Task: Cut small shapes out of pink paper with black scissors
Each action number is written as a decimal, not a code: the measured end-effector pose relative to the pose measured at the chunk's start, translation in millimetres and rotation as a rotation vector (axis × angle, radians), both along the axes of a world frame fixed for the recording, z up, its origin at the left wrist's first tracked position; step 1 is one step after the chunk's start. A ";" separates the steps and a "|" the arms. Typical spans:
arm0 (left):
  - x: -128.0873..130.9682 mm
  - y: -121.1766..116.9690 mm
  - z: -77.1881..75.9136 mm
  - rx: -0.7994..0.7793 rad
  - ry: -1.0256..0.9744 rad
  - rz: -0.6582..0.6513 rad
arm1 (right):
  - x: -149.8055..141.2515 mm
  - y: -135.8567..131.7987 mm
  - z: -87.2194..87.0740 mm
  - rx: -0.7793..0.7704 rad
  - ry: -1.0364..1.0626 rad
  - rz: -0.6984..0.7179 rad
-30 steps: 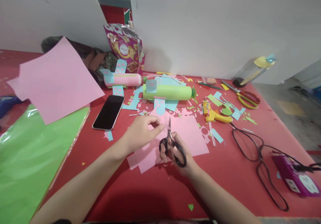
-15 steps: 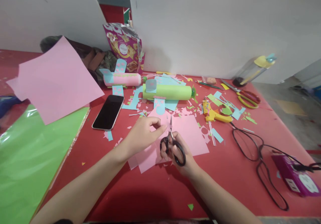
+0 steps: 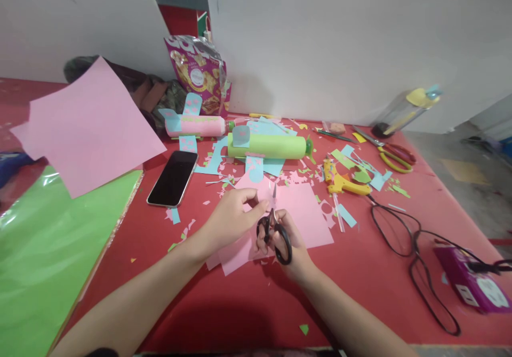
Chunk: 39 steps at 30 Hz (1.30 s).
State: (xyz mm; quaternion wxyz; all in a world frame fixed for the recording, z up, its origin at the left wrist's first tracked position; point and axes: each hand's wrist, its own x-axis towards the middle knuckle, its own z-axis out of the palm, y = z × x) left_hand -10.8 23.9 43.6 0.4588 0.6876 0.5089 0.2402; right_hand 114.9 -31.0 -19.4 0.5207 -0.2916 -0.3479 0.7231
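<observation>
My right hand (image 3: 294, 240) grips small black-handled scissors (image 3: 283, 248), thumb and fingers through the loops, blades pointing away from me and nearly closed. Thumb and fingers of my left hand (image 3: 234, 213) are pinched just left of the blades. A tiny piece of pink paper seems to be at those fingertips, hard to tell from the pink behind it. Under both hands lie overlapping pink paper sheets (image 3: 310, 213) with small scraps on them. Just beyond is a green paper-wrapped bottle (image 3: 276, 147) with light blue fins. A similar pink-wrapped bottle (image 3: 204, 127) lies to its left.
A phone (image 3: 173, 178) and large pink sheets (image 3: 92, 128) over a green plastic-covered pack (image 3: 60, 261) are at left. To the right lie a yellow glue gun (image 3: 346, 185), its cable, larger scissors (image 3: 394, 157) and a purple power box (image 3: 472, 280). A snack bag (image 3: 198, 74) stands behind.
Both hands have shifted slightly right. The scissors have turned a little and their loops have drawn closer together. The left hand keeps its pinch.
</observation>
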 end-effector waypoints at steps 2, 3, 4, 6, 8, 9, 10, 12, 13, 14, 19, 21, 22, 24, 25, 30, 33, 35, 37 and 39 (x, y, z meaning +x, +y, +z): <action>-0.3 0.4 -0.1 0.004 0.002 -0.004 | 0.1 -0.2 0.0 -0.002 -0.002 -0.001; -0.4 0.7 -0.1 0.008 0.002 -0.006 | 0.1 -0.3 0.0 -0.003 -0.006 -0.003; -0.4 0.9 -0.3 0.011 0.002 -0.008 | 0.0 -0.3 0.0 0.001 -0.010 -0.006; -0.2 1.3 -0.6 0.011 0.003 -0.009 | -0.2 -0.3 0.0 0.012 -0.021 -0.013; 0.2 1.5 -0.8 0.006 0.008 -0.012 | -0.4 -0.3 -0.1 0.027 -0.036 -0.021; 0.3 1.6 -0.8 0.007 0.010 -0.015 | -0.5 -0.3 -0.2 0.032 -0.044 -0.025; 0.2 1.7 -0.6 0.011 0.013 -0.019 | -0.5 -0.4 -0.2 0.032 -0.053 -0.028; -0.2 1.9 0.2 0.023 0.018 -0.029 | -0.5 -0.6 -0.4 0.020 -0.070 -0.031; -0.7 2.0 0.6 0.028 0.025 -0.031 | -0.4 -0.7 -0.5 0.012 -0.075 -0.030; -1.3 2.3 1.1 0.034 0.034 -0.032 | -0.3 -0.8 -0.6 0.003 -0.077 -0.027; -5.0 3.8 1.4 0.070 0.040 -0.037 | -0.6 -0.6 -1.5 -0.007 -0.075 -0.035; -6.5 4.3 1.1 0.087 0.035 -0.036 | -0.8 -0.4 -1.3 -0.011 -0.068 -0.033; -7.2 4.6 1.1 0.094 0.037 -0.036 | -0.9 -0.4 -1.0 -0.015 -0.062 -0.030; -8.2 5.1 1.7 0.101 0.041 -0.039 | -0.9 -0.6 -0.3 -0.025 -0.057 -0.024; -8.5 5.3 2.2 0.102 0.041 -0.040 | -0.9 -0.7 0.0 -0.032 -0.057 -0.022; -9.1 6.3 4.0 0.115 0.041 -0.017 | -0.6 -1.3 -0.3 -0.042 -0.044 -0.023; -9.6 6.2 3.9 0.142 0.055 -0.018 | -0.5 -1.2 -1.1 -0.037 -0.047 -0.017; -9.6 5.8 3.7 0.154 0.061 -0.029 | -0.4 -1.1 -1.4 -0.020 -0.057 -0.016; -9.5 5.4 3.7 0.159 0.064 -0.046 | -0.3 -1.1 -1.5 0.008 -0.067 -0.024; -9.0 5.0 3.6 0.168 0.075 -0.055 | -0.4 -1.0 -1.5 0.031 -0.073 -0.034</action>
